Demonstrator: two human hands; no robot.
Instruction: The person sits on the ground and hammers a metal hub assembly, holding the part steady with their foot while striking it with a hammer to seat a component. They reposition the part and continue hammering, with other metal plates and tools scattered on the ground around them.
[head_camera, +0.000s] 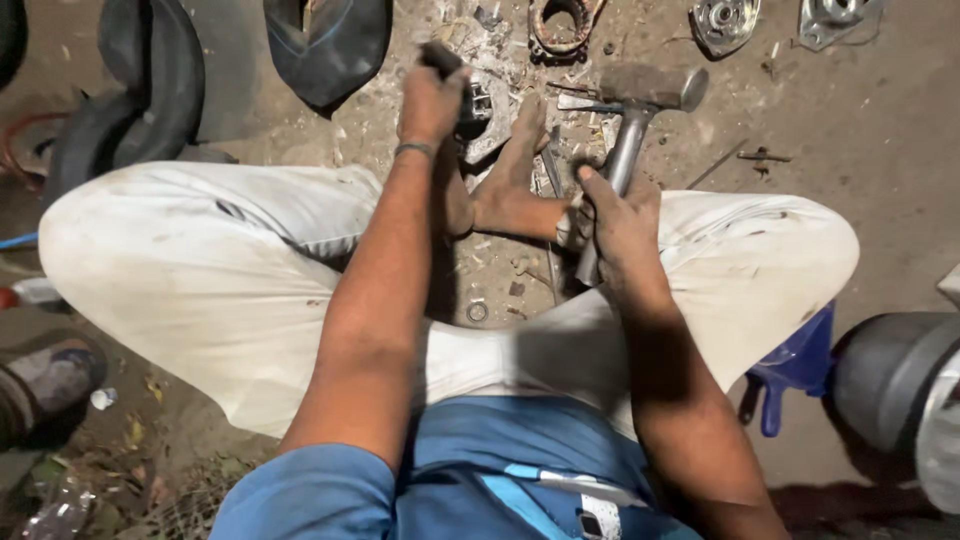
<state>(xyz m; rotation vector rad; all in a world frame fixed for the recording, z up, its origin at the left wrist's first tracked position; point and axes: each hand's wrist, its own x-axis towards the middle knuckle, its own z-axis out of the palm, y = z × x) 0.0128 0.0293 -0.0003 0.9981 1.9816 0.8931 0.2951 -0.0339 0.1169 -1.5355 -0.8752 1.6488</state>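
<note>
Here, head view:
Left hand: the left hand (432, 100) is clenched around a dark tool handle (441, 57), held upright over a small metal part (478, 104) on the dirt.
Right hand: the right hand (622, 215) grips the shaft of a hammer (640, 100); its head lies above the hand, near the part.
Foot: a bare foot (515, 175) rests between the two hands, beside the part.
Around: rubber tubes (150, 80) far left of the left hand; metal flanges (725, 20) beyond the hammer.

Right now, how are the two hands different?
The right hand grips a hammer by its metal handle; the left hand grips a short dark tool. The left hand reaches farther out, over a metal part; the right hand stays nearer the knee. Both are grimy, closed fists.
</note>
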